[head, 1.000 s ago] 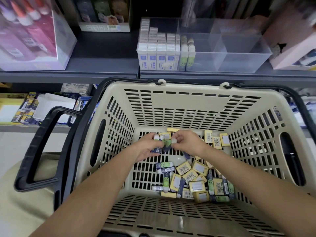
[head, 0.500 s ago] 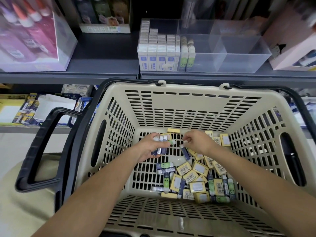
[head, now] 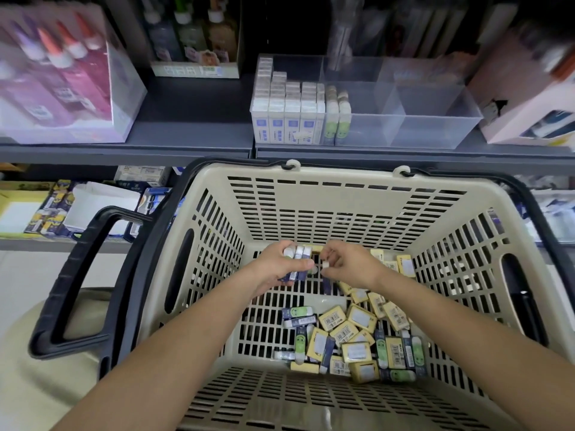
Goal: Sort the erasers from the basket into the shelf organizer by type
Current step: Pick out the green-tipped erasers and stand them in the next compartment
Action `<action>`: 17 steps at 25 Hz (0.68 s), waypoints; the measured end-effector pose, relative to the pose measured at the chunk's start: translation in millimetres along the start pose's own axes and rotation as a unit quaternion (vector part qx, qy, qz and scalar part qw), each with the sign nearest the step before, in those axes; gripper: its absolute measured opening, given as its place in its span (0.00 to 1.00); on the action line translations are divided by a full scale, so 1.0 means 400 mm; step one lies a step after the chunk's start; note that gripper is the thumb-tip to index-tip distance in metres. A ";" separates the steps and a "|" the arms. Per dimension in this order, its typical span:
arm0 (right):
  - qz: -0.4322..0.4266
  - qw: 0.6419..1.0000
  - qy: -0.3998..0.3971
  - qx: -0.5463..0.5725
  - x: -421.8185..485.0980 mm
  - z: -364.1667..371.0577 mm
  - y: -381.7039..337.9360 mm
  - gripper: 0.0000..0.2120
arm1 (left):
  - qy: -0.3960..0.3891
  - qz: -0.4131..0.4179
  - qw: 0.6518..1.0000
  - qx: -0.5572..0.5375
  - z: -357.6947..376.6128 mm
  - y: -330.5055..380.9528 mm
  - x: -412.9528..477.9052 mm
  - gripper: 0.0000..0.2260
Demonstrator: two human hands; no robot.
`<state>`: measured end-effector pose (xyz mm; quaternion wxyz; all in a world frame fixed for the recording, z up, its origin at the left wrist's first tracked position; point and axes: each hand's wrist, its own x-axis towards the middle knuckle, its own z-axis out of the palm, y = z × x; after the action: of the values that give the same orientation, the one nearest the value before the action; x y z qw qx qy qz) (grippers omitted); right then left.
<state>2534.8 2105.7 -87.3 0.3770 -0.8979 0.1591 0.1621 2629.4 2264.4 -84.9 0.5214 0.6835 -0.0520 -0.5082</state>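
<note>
Erasers (head: 297, 259), blue-sleeved, are gripped as a bundle in the left hand (head: 277, 267) at the basket's (head: 311, 213) far end. A single eraser (head: 325, 264) is pinched in the right hand (head: 348, 262), just beside. The loose pile (head: 351, 337) lies at 5 o'clock, the shelf organizer (head: 420, 119) at 12. An overfilled grip could be sprung, and pieces spilled back or types mixed.

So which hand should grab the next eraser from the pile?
Probably the right hand. It pinches only one eraser, and the loose pile lies on its side of the basket. The left hand already grips a whole bundle.
</note>
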 end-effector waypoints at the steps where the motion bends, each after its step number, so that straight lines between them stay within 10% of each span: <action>1: -0.008 1.000 0.010 0.018 -0.004 -0.026 -0.012 0.08 | 0.002 0.023 0.999 0.023 0.005 0.020 -0.002 0.14; 17: -0.174 0.931 0.308 0.094 -0.036 -0.505 -0.216 0.10 | 0.164 0.327 0.925 0.103 -0.002 0.427 -0.070 0.13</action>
<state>2591.5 2018.6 106.6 0.4142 -0.8779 0.1235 -0.2063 2695.1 2204.8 64.0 0.5864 0.7524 -0.2382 -0.1825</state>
